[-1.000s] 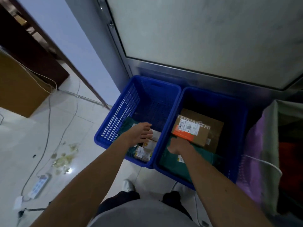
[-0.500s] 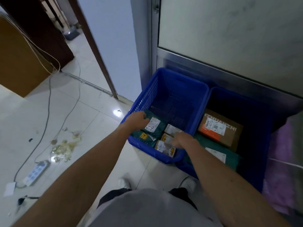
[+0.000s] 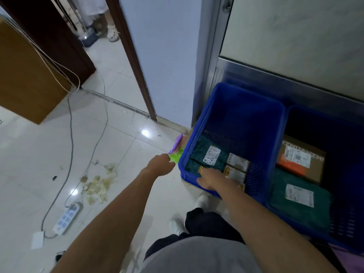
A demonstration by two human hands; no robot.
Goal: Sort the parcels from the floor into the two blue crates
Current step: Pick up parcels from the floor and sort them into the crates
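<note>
Two blue crates stand side by side against the wall. The left crate (image 3: 246, 95) holds a dark green bag (image 3: 199, 154) with a white label and several small boxes (image 3: 237, 164). In the right crate (image 3: 334, 125) lie a cardboard box (image 3: 315, 166) with an orange band and a green bag (image 3: 315, 213). A green and purple packet (image 3: 176, 152) lies on the floor against the left crate's outer wall. My left hand (image 3: 161, 164) has its fingers curled on the packet's near end. My right hand (image 3: 210, 179) rests flat on the left crate's front rim, fingers extended.
A white power strip (image 3: 67, 217) and its cables (image 3: 71, 146) lie on the tiled floor at left, near a patch of yellowish debris (image 3: 96, 186). A brown cabinet (image 3: 25, 79) and a dark door frame (image 3: 134, 60) stand behind. Another person's feet (image 3: 112, 34) show through the doorway.
My view swung left. My left hand left the left crate and reached the packet on the floor beside it. My right hand moved from the right crate to the left crate's front rim.
</note>
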